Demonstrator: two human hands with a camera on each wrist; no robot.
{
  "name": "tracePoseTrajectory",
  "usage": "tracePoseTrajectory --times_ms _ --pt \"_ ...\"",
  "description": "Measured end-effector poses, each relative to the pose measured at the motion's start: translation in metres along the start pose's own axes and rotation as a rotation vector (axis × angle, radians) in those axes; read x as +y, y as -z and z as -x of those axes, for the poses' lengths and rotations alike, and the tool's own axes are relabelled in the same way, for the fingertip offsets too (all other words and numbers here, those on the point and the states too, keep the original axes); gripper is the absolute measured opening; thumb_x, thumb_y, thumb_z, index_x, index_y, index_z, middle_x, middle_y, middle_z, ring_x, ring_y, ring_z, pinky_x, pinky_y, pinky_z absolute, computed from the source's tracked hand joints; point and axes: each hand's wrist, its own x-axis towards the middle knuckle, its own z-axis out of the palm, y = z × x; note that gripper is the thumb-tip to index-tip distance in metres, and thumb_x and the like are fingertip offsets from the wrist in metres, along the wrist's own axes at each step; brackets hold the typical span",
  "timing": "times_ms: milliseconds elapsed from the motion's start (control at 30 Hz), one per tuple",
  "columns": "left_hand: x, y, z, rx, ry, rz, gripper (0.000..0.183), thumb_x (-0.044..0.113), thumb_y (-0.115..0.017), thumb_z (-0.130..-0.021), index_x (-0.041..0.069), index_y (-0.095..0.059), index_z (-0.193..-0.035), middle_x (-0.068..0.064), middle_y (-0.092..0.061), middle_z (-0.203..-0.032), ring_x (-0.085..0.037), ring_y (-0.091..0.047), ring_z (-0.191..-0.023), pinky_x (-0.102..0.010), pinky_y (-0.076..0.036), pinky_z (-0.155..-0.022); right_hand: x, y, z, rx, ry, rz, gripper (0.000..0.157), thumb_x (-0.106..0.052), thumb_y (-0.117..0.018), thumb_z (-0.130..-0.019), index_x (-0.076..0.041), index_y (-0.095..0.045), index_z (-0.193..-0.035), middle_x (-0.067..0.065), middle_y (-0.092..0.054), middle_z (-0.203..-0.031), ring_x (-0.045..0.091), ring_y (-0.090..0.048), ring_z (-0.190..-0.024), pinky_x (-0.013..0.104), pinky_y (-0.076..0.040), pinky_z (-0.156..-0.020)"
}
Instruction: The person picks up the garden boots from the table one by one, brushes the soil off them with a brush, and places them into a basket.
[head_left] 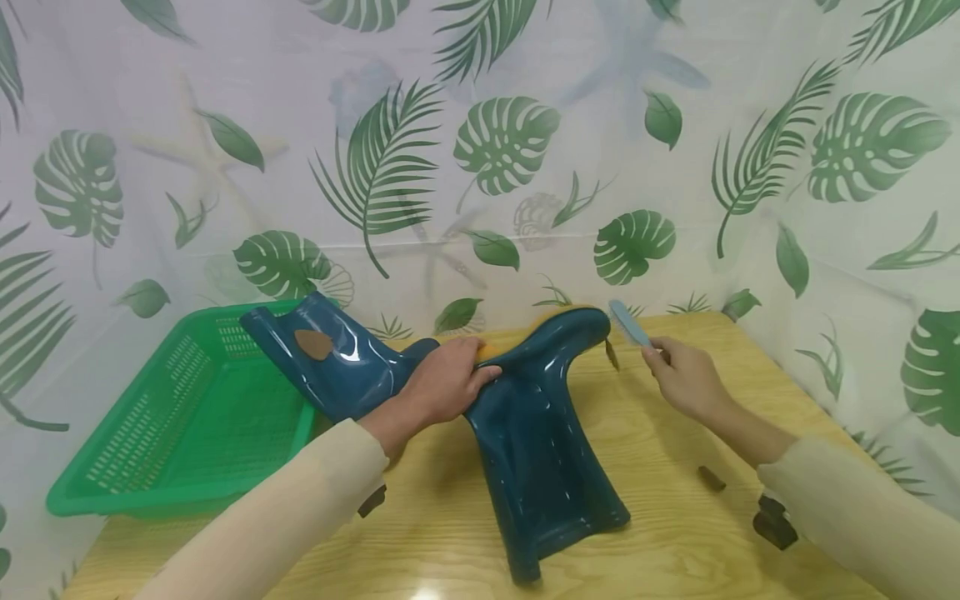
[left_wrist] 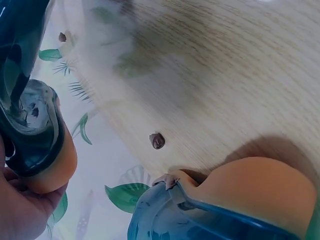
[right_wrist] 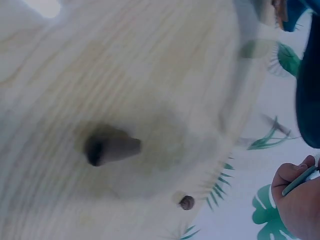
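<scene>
A glossy dark blue rain boot [head_left: 555, 433] with an orange sole lies tilted, its shaft opening toward me and its toe up to the right. My left hand [head_left: 450, 379] grips it at the heel; in the left wrist view the fingers curl round the orange heel [left_wrist: 62, 162]. My right hand [head_left: 690, 379] holds a light blue flat tool [head_left: 628, 322] with a rounded end, just right of the toe and apart from it. Its exact kind is unclear. A dark brown bit [head_left: 612, 354] shows below the toe; I cannot tell whether it touches the boot.
A second blue boot [head_left: 352, 358] with a brown patch [head_left: 312, 344] leans by the green plastic basket [head_left: 67, 492] at the left. Brown lumps [head_left: 711, 478] lie on the wooden table [head_left: 675, 533]. A leaf-patterned sheet [head_left: 570, 50] hangs behind the table.
</scene>
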Motion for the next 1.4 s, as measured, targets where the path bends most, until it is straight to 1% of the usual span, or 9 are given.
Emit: tracePoseTrajectory --times_ms 133,367,567,767,867,1000,1133,1267,1400 --pt "-0.001 0.000 0.000 -0.003 0.020 -0.008 0.049 0.038 -0.055 -0.103 0.001 -0.054 -0.134 -0.013 -0.063 -0.126 -0.026 -0.059 -0.110 -0.043 -0.048 -0.101 -0.005 0.004 -0.002 0.006 0.001 -0.020 0.050 -0.025 -0.038 -0.109 0.018 -0.049 -0.133 0.026 -0.067 -0.095 0.017 -0.050 -0.057 0.029 -0.041 -0.050" --pt "0.006 0.010 0.008 0.034 0.048 0.040 0.038 0.034 -0.054 -0.103 0.002 -0.061 -0.124 -0.010 -0.066 -0.105 -0.024 -0.060 -0.092 -0.040 -0.052 -0.086 0.009 0.002 0.004 -0.013 0.011 0.054 0.049 -0.023 -0.040 -0.109 0.019 -0.050 -0.131 0.012 -0.059 -0.072 0.016 -0.045 -0.050 0.028 -0.037 -0.045" --pt "0.018 0.039 0.023 0.089 0.047 0.115 0.035 0.032 -0.054 -0.104 0.004 -0.063 -0.122 -0.007 -0.065 -0.099 -0.024 -0.060 -0.091 -0.040 -0.052 -0.085 0.022 -0.003 0.012 -0.047 -0.001 0.086 0.047 -0.021 -0.040 -0.108 0.019 -0.051 -0.129 0.007 -0.053 -0.068 0.015 -0.042 -0.054 0.028 -0.037 -0.049" --pt "0.016 0.080 0.041 0.125 0.045 0.165 0.031 0.032 -0.051 -0.105 0.007 -0.065 -0.116 -0.005 -0.064 -0.094 -0.022 -0.058 -0.086 -0.040 -0.048 -0.081 0.031 -0.003 0.019 -0.056 -0.010 0.111 0.046 -0.021 -0.040 -0.108 0.019 -0.052 -0.128 0.003 -0.049 -0.064 0.013 -0.040 -0.050 0.027 -0.035 -0.046" --pt "0.007 0.101 0.050 0.155 0.073 0.209 0.033 0.031 -0.049 -0.105 0.006 -0.065 -0.117 -0.008 -0.068 -0.098 -0.023 -0.061 -0.089 -0.042 -0.049 -0.083 0.035 -0.003 0.021 -0.044 -0.009 0.126 0.045 -0.020 -0.041 -0.108 0.019 -0.052 -0.127 0.001 -0.047 -0.060 0.011 -0.037 -0.047 0.025 -0.033 -0.043" --pt "-0.011 0.132 0.065 0.197 0.164 0.282 0.040 0.032 -0.045 -0.107 0.002 -0.063 -0.124 -0.015 -0.069 -0.106 -0.028 -0.061 -0.095 -0.045 -0.048 -0.088 0.039 -0.001 0.024 -0.037 -0.001 0.122 0.045 -0.019 -0.042 -0.108 0.020 -0.052 -0.127 0.001 -0.046 -0.059 0.010 -0.035 -0.045 0.025 -0.031 -0.042" --pt "-0.032 0.164 0.083 0.249 0.259 0.345 0.050 0.036 -0.040 -0.108 -0.005 -0.059 -0.129 -0.019 -0.067 -0.108 -0.023 -0.060 -0.091 -0.036 -0.048 -0.082 0.043 0.001 0.027 -0.041 0.006 0.127 0.044 -0.018 -0.043 -0.108 0.020 -0.052 -0.127 0.001 -0.045 -0.058 0.009 -0.034 -0.045 0.024 -0.031 -0.042" --pt "-0.059 0.189 0.104 0.336 0.313 0.413 0.053 0.035 -0.042 -0.107 -0.011 -0.058 -0.127 0.004 -0.066 -0.083 -0.006 -0.058 -0.070 -0.021 -0.047 -0.066 0.045 0.002 0.028 -0.032 0.015 0.137 0.042 -0.016 -0.043 -0.107 0.021 -0.053 -0.125 0.000 -0.044 -0.058 0.008 -0.033 -0.044 0.024 -0.030 -0.041" --pt "-0.091 0.209 0.128 0.400 0.354 0.645 0.033 0.031 -0.048 -0.106 0.009 -0.072 -0.101 0.017 -0.063 -0.066 -0.001 -0.059 -0.054 -0.017 -0.048 -0.056 0.045 0.002 0.029 -0.031 0.024 0.146 0.042 -0.016 -0.043 -0.107 0.021 -0.053 -0.125 0.000 -0.043 -0.058 0.009 -0.033 -0.045 0.024 -0.030 -0.042"
